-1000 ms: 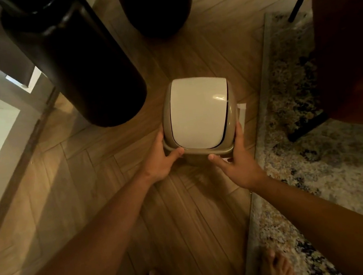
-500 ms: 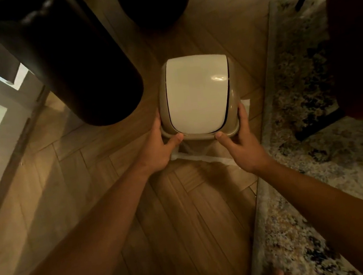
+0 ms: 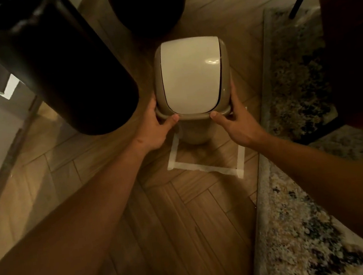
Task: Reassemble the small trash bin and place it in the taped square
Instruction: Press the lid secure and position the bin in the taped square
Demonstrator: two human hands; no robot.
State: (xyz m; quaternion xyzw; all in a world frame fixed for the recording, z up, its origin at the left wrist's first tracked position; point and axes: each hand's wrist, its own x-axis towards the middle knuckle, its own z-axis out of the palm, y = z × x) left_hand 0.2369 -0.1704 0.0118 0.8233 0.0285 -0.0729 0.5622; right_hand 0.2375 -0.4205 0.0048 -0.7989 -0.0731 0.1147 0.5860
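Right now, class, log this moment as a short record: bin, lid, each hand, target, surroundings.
bin: small beige trash bin, upright, held over the far part of the square
lid: white swing lid, fitted on top
left hand: left hand gripping the rim's left side
right hand: right hand gripping the rim's right side
target: taped square on the wooden floor
surroundings: patterned rug at right

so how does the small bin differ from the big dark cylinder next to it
The small bin is pale, beige with a white lid; the big dark cylinder is near black. The bin is much smaller and rounded-square; the cylinder is round. Both hands grip the bin's rim; nothing touches the cylinder. Both are by the wood floor.
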